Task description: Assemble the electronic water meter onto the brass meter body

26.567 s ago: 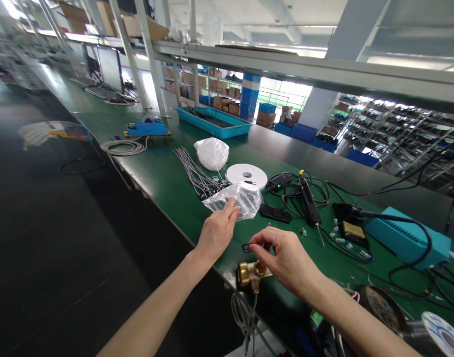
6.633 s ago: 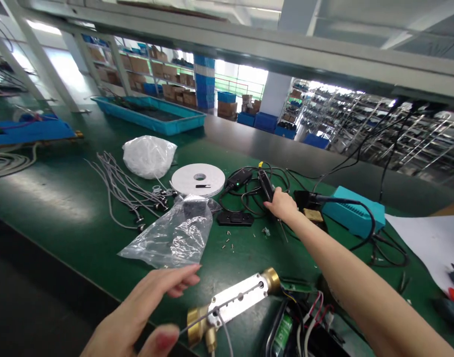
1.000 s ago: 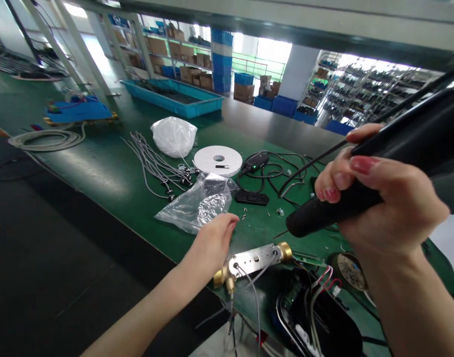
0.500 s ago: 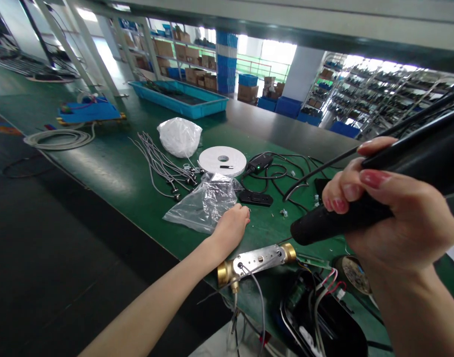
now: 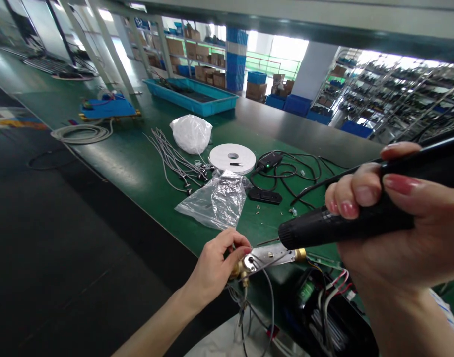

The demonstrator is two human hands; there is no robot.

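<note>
Your left hand is at the near edge of the green workbench. Its fingers are curled together around the left end of the brass fitting; I cannot tell if they also pinch something small. The fitting lies along the bench edge, with a silver metal plate on top and gray wires hanging down from it over the edge.

Your right hand is clamped around the black electric screwdriver. The tool points toward 9 o'clock, and its thin bit hovers just above the plate, near your left fingertips.

From the fitting, at 11 o'clock, a clear plastic bag lies flat on the surface. A few loose screws lie at 12 o'clock. Farther in the same direction you see a white tape roll, and beside it, at its 3 o'clock, a black power adapter with a green light and looped black cords. A white bag and a bundle of gray cables are at 10 o'clock from the roll.

Deeper on the bench stands a long blue tray, with a coil of gray cable well apart at its 8 o'clock. Behind it the room shows shelves with cardboard boxes and stacked blue crates.
</note>
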